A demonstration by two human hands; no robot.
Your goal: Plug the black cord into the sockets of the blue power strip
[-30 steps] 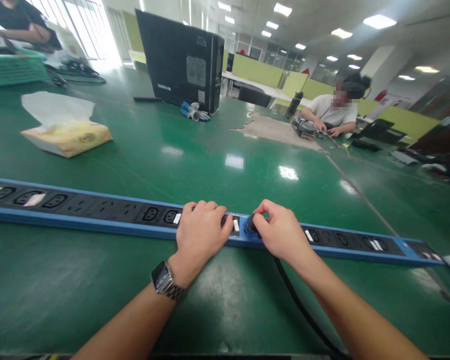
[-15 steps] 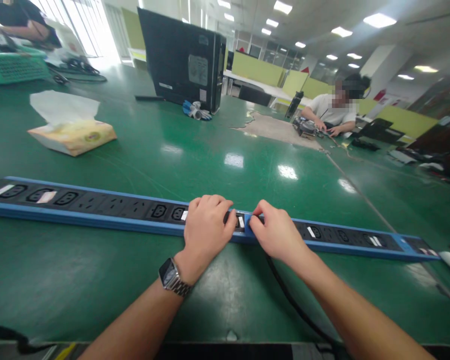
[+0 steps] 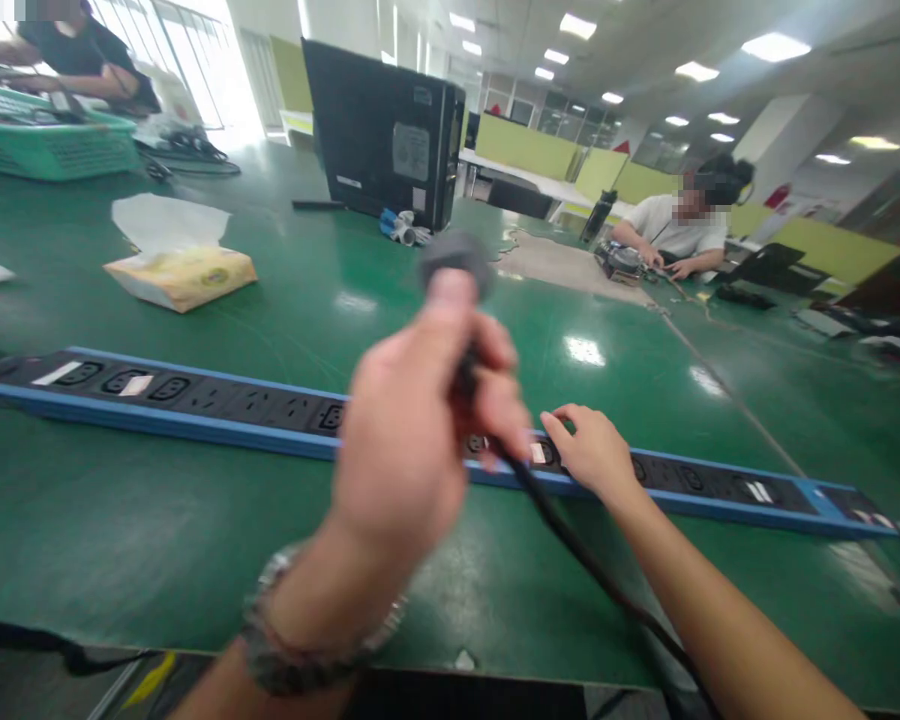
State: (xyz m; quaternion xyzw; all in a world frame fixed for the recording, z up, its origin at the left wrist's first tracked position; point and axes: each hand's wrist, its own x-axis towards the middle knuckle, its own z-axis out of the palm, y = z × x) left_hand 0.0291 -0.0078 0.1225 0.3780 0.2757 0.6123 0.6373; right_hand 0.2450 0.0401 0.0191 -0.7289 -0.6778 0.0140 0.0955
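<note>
A long power strip (image 3: 225,405) with blue edges and black sockets lies across the green table. My left hand (image 3: 405,420), blurred by motion and raised in front of the strip, is closed around a black power cord (image 3: 570,540). The cord's dark plug end (image 3: 457,262) sticks up past my thumb; its face is too smeared to make out. Lower down, my right hand (image 3: 592,450) rests over the strip right of its middle, with its fingers curled on it. My left hand hides part of the sockets.
Behind the strip are a tissue pack (image 3: 184,275), a black computer case (image 3: 382,135) and gloves (image 3: 405,228). A green basket (image 3: 60,145) and cables stand at the far left, near a person. Another person (image 3: 675,235) works with a device at the back right.
My left hand has come off the strip and up toward the camera with the cord and plug. My right hand has shifted slightly right along the strip. The view has turned a little left.
</note>
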